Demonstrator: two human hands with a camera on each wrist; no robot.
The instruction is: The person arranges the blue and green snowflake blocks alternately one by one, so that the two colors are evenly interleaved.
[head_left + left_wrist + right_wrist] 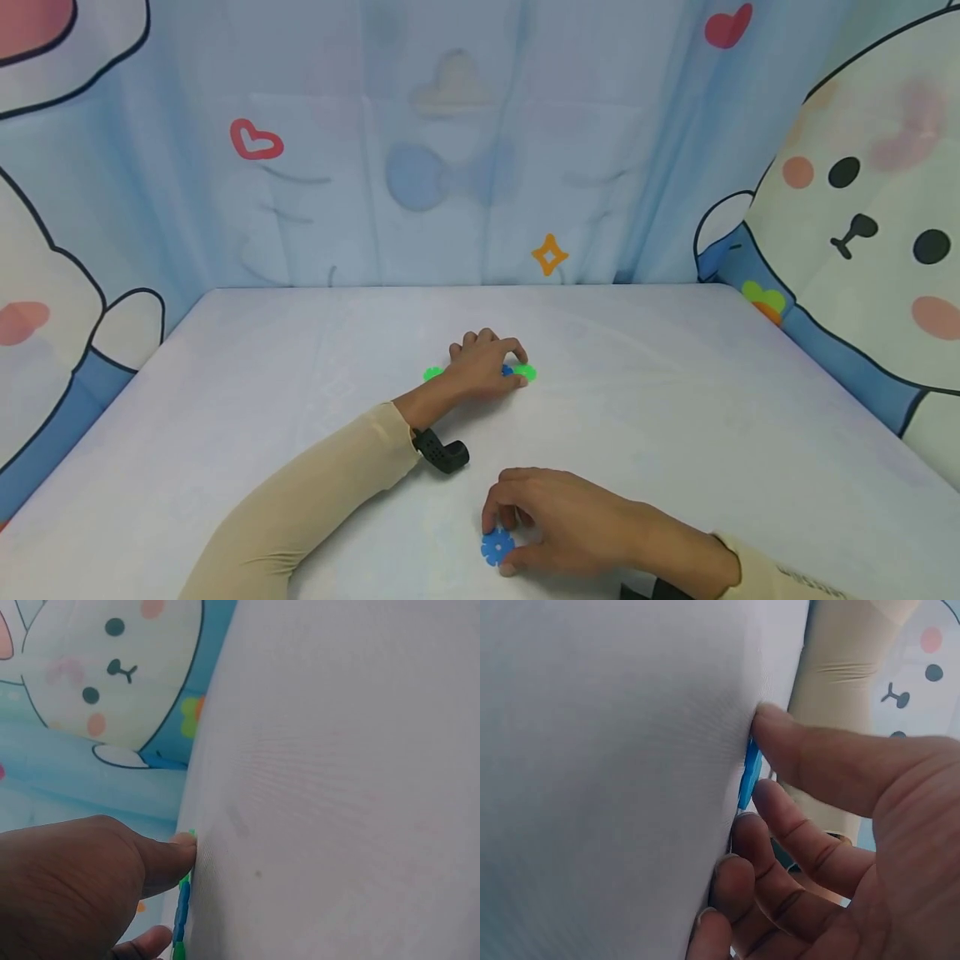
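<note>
In the head view my left hand (pixel 480 367) reaches across the white table, its thumb and index finger pinching a green snowflake disc (pixel 529 372) by its edges. A blue disc (pixel 507 370) shows beside it, partly under the hand, and another green disc (pixel 432 373) peeks out on the hand's left side. The left wrist view has the blue disc (pixel 181 907) edge-on, in line with green pieces; the palm hides how they join. Nearer the front, my right hand (pixel 558 517) holds a blue snowflake disc (pixel 497 547) between thumb and fingers, low at the tabletop.
The white-covered table (pixel 712 417) runs back to a light blue curtain (pixel 315 208) with printed cartoon animals. A black wrist strap (pixel 442 452) sits on the left forearm, which crosses the table left of the right hand.
</note>
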